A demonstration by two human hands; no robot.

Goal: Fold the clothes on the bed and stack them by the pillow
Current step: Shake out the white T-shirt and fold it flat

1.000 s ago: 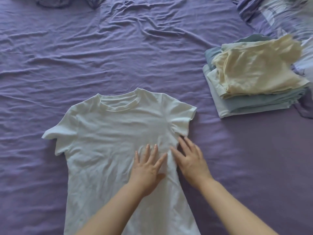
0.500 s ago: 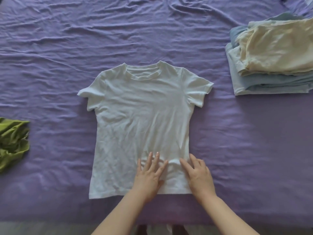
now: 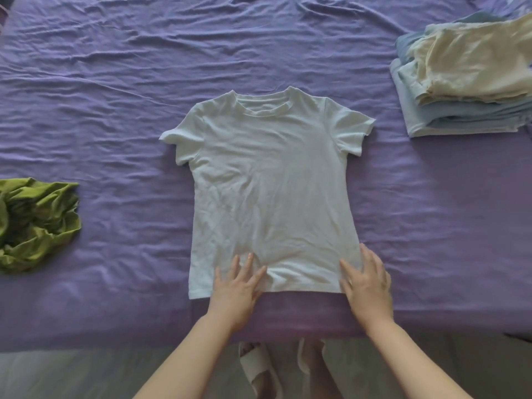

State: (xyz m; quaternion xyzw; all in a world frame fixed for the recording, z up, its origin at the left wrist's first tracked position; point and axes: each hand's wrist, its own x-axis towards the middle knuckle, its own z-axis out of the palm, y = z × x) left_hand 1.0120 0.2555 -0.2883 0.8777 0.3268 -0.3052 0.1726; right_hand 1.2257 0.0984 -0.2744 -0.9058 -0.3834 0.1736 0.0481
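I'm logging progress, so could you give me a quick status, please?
Both hands flat: left hand, right hand. White T-shirt spread, unfolded. Nothing blocking.

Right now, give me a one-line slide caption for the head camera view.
Both hands flatten the hem of a white T-shirt spread on the purple bed.

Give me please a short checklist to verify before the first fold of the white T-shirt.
1. White T-shirt lies flat, front up: ok.
2. Both sleeves spread out, not tucked under: ok.
3. Hem smooth: not ok, small wrinkles between left hand and right hand.
4. Both hands flat on the hem: ok.
5. Folded stack tidy enough to receive it: ok, though the cream top piece is rumpled.
6. Other clothes left: not ok, the green garment is crumpled.
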